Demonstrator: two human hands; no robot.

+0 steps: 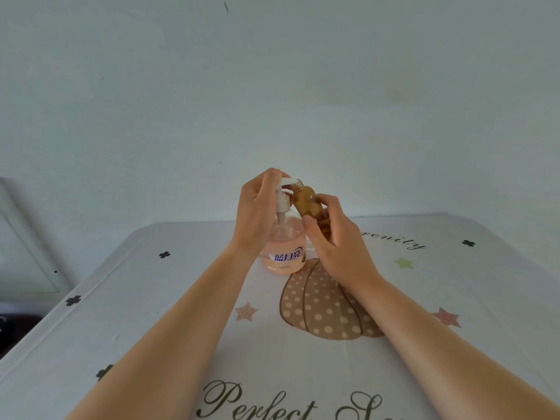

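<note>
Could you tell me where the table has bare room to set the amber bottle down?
The table is bare left of the pump bottle and right of the right hand, by the green star. Crowded around the pump head.

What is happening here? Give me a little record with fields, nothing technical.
Activity: apparently filling a small bottle from a soap pump
Left hand: fingers curled over the pump head of the pink soap bottle
Right hand: holds the amber bottle, tilted, its open mouth at the nozzle
Soap bottle position: upright on the table
Surface: tablecloth printed with a dotted pumpkin, stars and script
</note>
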